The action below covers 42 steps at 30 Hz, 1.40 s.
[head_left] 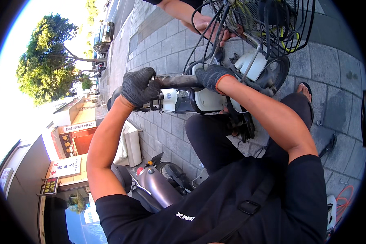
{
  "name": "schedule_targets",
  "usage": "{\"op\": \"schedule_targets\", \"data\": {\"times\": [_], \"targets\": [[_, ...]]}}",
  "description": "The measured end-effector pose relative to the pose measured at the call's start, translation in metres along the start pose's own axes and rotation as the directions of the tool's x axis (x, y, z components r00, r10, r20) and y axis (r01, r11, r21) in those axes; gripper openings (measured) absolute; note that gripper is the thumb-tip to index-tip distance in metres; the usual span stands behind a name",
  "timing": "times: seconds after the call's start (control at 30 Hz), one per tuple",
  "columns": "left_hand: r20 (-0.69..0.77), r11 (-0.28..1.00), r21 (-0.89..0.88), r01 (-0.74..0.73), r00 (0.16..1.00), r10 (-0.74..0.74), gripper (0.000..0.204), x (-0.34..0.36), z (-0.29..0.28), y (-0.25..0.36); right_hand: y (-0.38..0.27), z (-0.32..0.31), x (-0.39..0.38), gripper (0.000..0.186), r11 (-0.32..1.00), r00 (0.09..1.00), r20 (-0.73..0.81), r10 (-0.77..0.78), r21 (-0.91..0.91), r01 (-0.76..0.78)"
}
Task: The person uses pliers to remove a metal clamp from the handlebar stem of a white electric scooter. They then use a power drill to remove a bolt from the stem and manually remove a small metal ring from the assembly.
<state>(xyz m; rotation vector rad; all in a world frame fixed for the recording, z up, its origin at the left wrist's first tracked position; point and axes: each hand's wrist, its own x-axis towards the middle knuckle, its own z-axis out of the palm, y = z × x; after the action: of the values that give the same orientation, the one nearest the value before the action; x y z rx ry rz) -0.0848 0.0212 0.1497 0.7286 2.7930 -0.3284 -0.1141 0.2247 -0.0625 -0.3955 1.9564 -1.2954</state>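
My left hand (pixel 140 86), in a dark grey knit glove, is closed round the left end of a dark bar (pixel 177 81) across a white electric scooter (pixel 205 101). My right hand (pixel 212 78), in a matching glove with an orange cuff, is closed on the bar's right end. Above it, black cables (pixel 207 49) loop down from a black wire basket (pixel 290 18). A co-worker's bare hands (pixel 213 30) are among these cables and a metal bracket, apart from mine. A white plastic housing (pixel 250 65) sits beside the wheel (pixel 277 71). What my fingertips touch underneath is hidden.
My bent legs (pixel 203 138) are below the scooter on grey pavers (pixel 329 69). A silver scooter (pixel 160 187) stands behind my left side. An orange hose (pixel 345 195) and a small dark tool (pixel 329 144) lie at right. Shopfronts, parked vehicles and trees line the left.
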Motion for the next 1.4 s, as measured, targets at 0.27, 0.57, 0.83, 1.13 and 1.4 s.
{"op": "schedule_targets", "data": {"times": [0.27,0.57,0.83,1.13,1.4], "targets": [[0.245,0.774,-0.135,0.619,0.778,-0.579,0.034,-0.026,0.033,-0.011,-0.012,-0.009,-0.021,0.069,0.999,1.0,-0.002,-0.014,0.049,0.014],[0.263,0.791,-0.061,0.608,0.775,-0.575,0.067,-0.012,-0.012,0.013,-0.004,-0.002,-0.003,0.069,0.997,0.999,-0.038,-0.033,0.069,0.035],[0.213,0.921,-0.126,0.369,0.917,-0.338,0.055,-0.024,-0.034,0.04,-0.009,-0.009,-0.015,0.069,1.0,0.999,-0.042,-0.021,-0.016,0.021],[0.293,0.915,-0.071,0.398,0.885,-0.362,0.047,-0.014,-0.028,0.033,-0.004,-0.007,-0.007,0.07,1.0,0.998,-0.055,-0.007,0.023,0.009],[0.441,0.492,-0.277,0.826,0.564,-0.698,0.074,-0.014,-0.005,0.032,-0.012,-0.007,-0.017,0.072,0.999,1.0,-0.013,-0.027,-0.023,0.027]]}}
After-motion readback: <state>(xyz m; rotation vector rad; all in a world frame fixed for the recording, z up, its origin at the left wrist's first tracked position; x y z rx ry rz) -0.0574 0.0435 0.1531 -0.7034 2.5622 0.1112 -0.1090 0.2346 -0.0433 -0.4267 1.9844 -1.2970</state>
